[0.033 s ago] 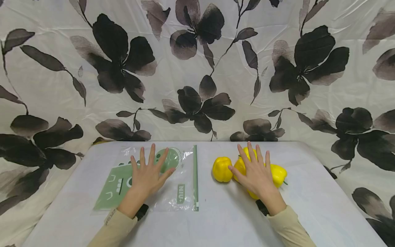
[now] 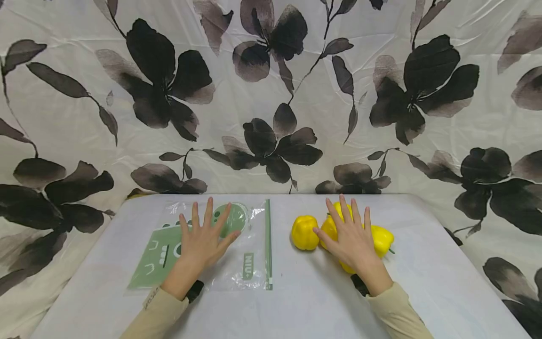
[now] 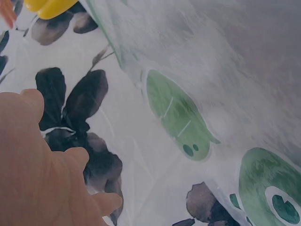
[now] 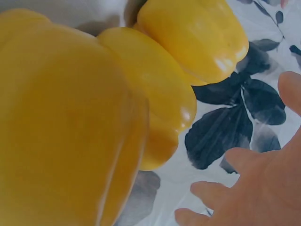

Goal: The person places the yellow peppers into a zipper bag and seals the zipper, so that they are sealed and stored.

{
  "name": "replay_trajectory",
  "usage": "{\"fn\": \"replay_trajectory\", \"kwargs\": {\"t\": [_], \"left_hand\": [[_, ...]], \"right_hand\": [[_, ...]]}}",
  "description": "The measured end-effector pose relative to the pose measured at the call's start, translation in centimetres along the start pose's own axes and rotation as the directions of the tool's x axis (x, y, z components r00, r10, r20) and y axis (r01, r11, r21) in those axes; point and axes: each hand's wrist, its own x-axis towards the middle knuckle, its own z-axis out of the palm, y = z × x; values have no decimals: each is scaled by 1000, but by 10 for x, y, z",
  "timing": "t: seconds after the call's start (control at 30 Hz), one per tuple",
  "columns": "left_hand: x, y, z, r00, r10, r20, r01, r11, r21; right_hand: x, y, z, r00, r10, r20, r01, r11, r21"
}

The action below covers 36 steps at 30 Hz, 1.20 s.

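My left hand (image 2: 204,244) is held with fingers spread over a clear zip bag (image 2: 226,270) printed with green cartoon figures. The bag lies flat on the table, its green zip strip on the right side. In the left wrist view, the bag (image 3: 178,113) appears beyond the fingers, and nothing is in that hand. Over a cluster of yellow bell peppers, my right hand (image 2: 353,240) is spread too, hiding part of them. One yellow bell pepper (image 2: 305,232) sits left of its thumb; another (image 2: 382,240) shows at the right. The right wrist view shows peppers (image 4: 66,122) close up, apart from the fingers.
A white-covered table (image 2: 279,310) carries the bag on the left and the peppers on the right. Behind it hangs a pale cloth (image 2: 271,94) with dark flowers. Dark bands (image 2: 360,285) sit at both wrists.
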Motion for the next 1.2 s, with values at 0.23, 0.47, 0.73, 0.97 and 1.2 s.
{"fn": "replay_trajectory", "kwargs": {"t": [0.23,0.47,0.73,0.97,1.2], "left_hand": [[-1,0,-1,1000,7,-16,-7,1000,-5],[0,1,-3,1000,19,-19,-19,1000,3],[6,16,-4,994,84,-74,-86,996,-31],[5,54,-1,967,215,-139,-219,976,-15],[1,87,10,991,134,12,-130,976,-175]], "right_hand": [[-1,0,0,1000,2,-4,-2,1000,-9],[0,-1,-3,1000,2,-3,-2,1000,-2],[2,-12,-14,992,-87,-88,98,985,142],[3,-42,-23,973,-161,-165,212,903,373],[1,-76,-18,988,-131,-85,157,838,522]]}}
